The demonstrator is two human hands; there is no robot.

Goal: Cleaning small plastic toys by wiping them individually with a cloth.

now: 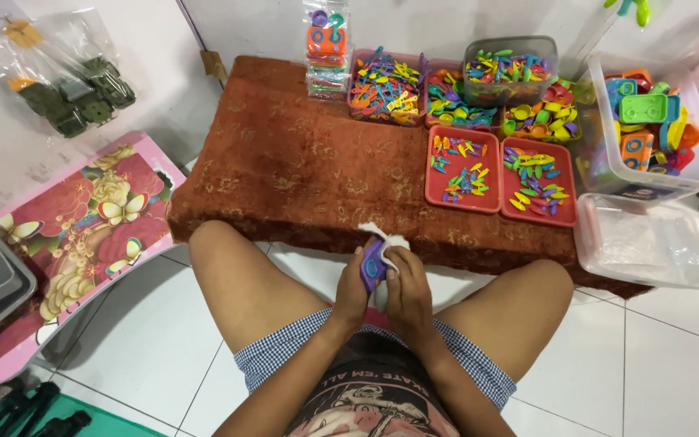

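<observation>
I sit on the floor with my knees apart. My left hand (352, 291) grips a small purple plastic toy piece (372, 263) with an orange spot, held upright between my legs. My right hand (408, 293) presses a white cloth (383, 241) against the piece's right side and top. Both hands meet just in front of the near edge of a low rust-coloured cushion (301, 174).
On the cushion stand red trays (463, 168) of small coloured plastic parts, bins of more parts (508, 69) and a stack of packaged toys (327, 48). A clear tub of bigger toy pieces (649, 121) and a clear lid (641, 243) sit right. A pink floral table (74, 235) is left.
</observation>
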